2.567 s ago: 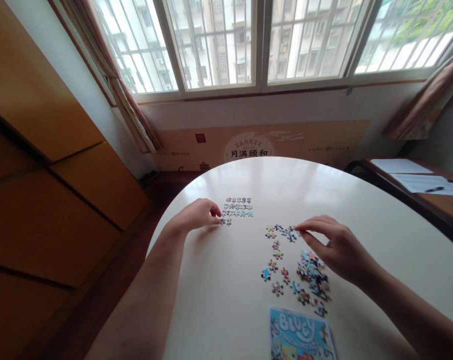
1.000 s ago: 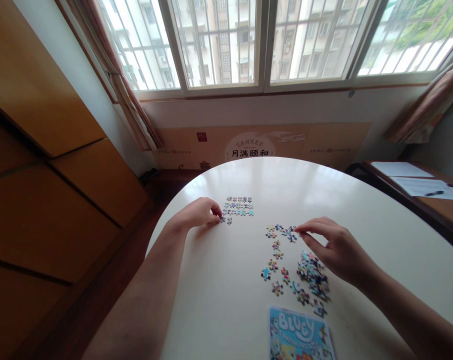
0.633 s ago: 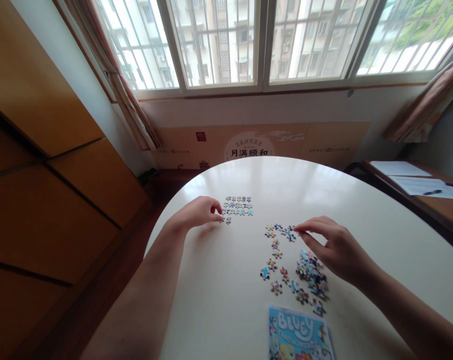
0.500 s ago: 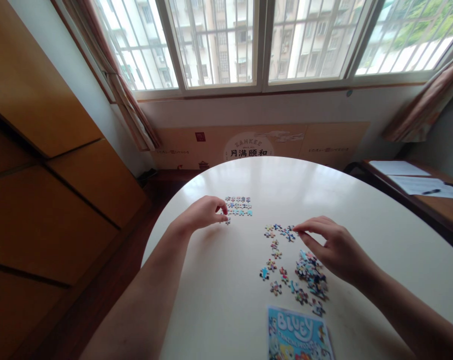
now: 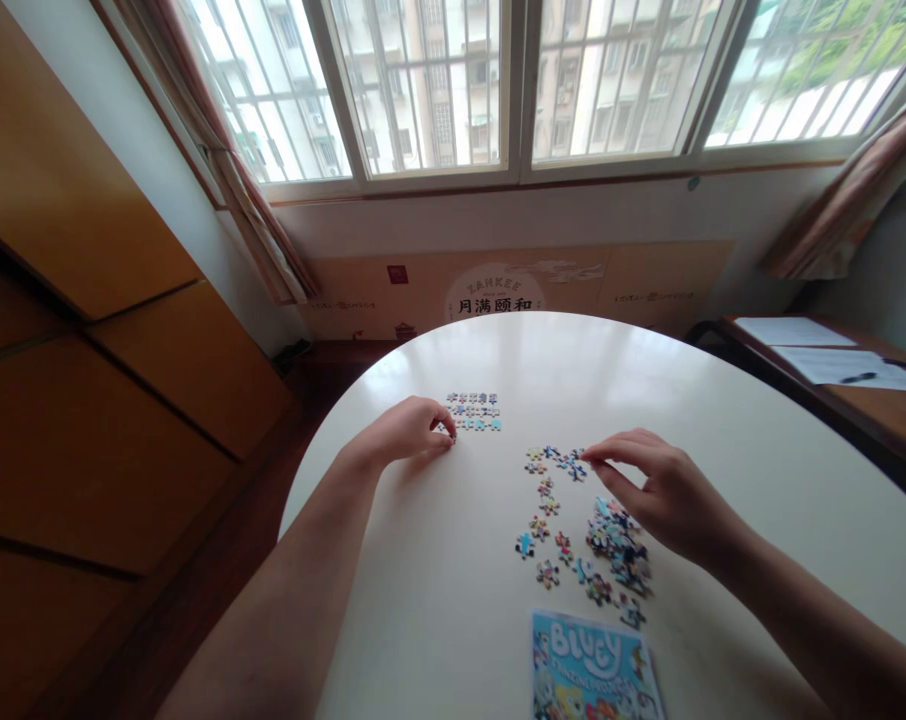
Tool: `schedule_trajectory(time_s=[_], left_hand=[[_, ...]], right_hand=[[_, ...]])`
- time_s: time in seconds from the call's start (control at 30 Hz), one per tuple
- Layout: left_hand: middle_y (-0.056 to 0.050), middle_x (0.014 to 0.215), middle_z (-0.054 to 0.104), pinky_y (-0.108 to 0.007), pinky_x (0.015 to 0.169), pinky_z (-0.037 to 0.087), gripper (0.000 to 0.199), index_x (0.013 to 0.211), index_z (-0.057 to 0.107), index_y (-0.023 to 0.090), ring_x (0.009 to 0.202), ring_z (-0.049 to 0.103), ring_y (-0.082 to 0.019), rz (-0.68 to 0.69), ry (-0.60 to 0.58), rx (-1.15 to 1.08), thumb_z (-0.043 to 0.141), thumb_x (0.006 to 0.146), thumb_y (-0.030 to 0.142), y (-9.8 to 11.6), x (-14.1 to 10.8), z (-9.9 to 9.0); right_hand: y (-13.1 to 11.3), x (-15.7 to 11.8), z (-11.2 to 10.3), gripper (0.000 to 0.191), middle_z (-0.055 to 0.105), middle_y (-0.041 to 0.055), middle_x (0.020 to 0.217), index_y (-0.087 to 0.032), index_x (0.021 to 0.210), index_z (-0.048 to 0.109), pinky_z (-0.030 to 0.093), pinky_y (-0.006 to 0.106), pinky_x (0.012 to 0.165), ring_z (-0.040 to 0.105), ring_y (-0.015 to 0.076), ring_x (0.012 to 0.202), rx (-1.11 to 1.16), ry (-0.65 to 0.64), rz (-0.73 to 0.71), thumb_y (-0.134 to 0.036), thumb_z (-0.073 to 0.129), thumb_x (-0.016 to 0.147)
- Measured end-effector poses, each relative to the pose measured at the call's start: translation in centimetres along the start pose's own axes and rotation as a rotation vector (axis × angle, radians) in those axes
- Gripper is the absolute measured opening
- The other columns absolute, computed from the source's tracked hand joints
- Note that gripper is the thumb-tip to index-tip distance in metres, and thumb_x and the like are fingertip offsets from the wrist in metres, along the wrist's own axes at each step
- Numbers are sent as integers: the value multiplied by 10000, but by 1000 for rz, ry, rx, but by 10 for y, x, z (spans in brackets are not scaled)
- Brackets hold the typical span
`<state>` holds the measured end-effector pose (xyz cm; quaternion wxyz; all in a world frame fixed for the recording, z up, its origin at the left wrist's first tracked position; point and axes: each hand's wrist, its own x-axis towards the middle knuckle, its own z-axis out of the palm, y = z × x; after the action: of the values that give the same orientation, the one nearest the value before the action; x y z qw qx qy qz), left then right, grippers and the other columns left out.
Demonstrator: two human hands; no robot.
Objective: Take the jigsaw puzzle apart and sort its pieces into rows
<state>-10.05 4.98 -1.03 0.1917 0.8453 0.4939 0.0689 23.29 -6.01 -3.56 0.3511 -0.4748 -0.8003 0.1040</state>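
My left hand (image 5: 408,428) is closed in a pinch beside the left end of several short rows of jigsaw puzzle pieces (image 5: 481,411). A puzzle piece (image 5: 451,437) shows at its thumb and fingertips, largely covered by them. To the right, my right hand (image 5: 659,482) has thumb and forefinger pressed together at the edge of a small cluster of loose puzzle pieces (image 5: 572,465); what lies between those fingertips is too small to make out. Under the right wrist lies a heap of puzzle pieces (image 5: 616,540), with more pieces (image 5: 547,573) scattered left of it.
A blue "Bluey" picture sheet or box (image 5: 592,665) lies at the near edge of the view on the round white table (image 5: 438,620). A side table with papers (image 5: 847,366) and a dark pen stands at right. Wooden cabinets (image 5: 123,400) rise at left.
My left fingertips have lowered over the puzzle piece below the rows, covering more of it. The right hand keeps its pinch by the cluster. The whole view has shifted slightly.
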Motion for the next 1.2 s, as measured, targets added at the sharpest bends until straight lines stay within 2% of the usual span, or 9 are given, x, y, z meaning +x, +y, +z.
schedule_trajectory(time_s=[0.13, 0.33, 0.53, 0.67, 0.73, 0.83, 0.93, 1.03, 1.2], left_hand=[[-6, 710, 580, -251, 577, 364, 239, 887, 768, 209, 622, 505, -141, 5, 21, -47, 663, 737, 363, -3, -1, -1], [-13, 688, 588, -259, 602, 377, 243, 876, 768, 190, 614, 506, -138, -43, 196, -19, 614, 810, 366, -3, -4, -8], [-37, 789, 693, -251, 630, 411, 209, 864, 774, 200, 678, 581, -154, -19, 102, -55, 623, 797, 328, -5, 0, 0], [-38, 745, 683, -257, 603, 397, 216, 862, 777, 196, 635, 563, -148, -21, 100, -23, 623, 806, 336, -4, 3, 2], [-35, 709, 663, -265, 602, 391, 218, 846, 773, 193, 619, 547, -147, 15, 142, 16, 623, 819, 349, 3, 4, 3], [-36, 714, 664, -282, 650, 405, 197, 812, 761, 196, 651, 554, -155, 120, 170, 53, 635, 831, 346, 26, 5, 8], [-37, 786, 699, -299, 728, 425, 167, 839, 759, 224, 762, 594, -179, 265, 70, 22, 626, 850, 324, 57, 2, 20], [-37, 877, 721, -304, 738, 432, 155, 882, 762, 252, 802, 615, -181, 358, -50, -13, 618, 860, 304, 81, -1, 32], [-5, 920, 726, -289, 744, 425, 121, 900, 757, 283, 803, 620, -156, 466, -131, -68, 648, 855, 256, 95, -5, 39]], right_hand=[[1, 0, 0, 171, 739, 59, 941, -234, 955, 717, 540, 406, 786, 660, 236, 914, 1, 9, -6, -215, 559, 891], [2, 0, -1, 177, 742, 59, 943, -239, 953, 721, 543, 412, 801, 666, 239, 919, -4, 17, -3, -228, 555, 893], [1, 0, 0, 177, 746, 52, 937, -239, 943, 724, 543, 414, 803, 673, 235, 907, -3, 10, 2, -219, 559, 885], [1, 1, -2, 171, 744, 52, 936, -235, 943, 725, 538, 413, 813, 665, 228, 914, -7, 14, 5, -218, 563, 890], [1, 1, -3, 174, 745, 53, 930, -235, 951, 728, 538, 417, 809, 663, 229, 913, -9, 6, 4, -217, 565, 893], [2, 2, -3, 188, 749, 49, 921, -249, 959, 739, 538, 426, 809, 663, 231, 902, -12, -44, -9, -203, 572, 887], [2, 2, -2, 247, 748, 40, 926, -268, 954, 754, 537, 415, 810, 656, 227, 912, -5, -121, -38, -150, 555, 867], [2, 1, -2, 333, 745, 29, 909, -278, 918, 765, 534, 400, 803, 647, 217, 901, -3, -191, -65, -74, 520, 823], [5, 2, -9, 399, 734, 7, 863, -283, 880, 763, 526, 376, 798, 631, 200, 866, -29, -264, -72, -12, 488, 778]])
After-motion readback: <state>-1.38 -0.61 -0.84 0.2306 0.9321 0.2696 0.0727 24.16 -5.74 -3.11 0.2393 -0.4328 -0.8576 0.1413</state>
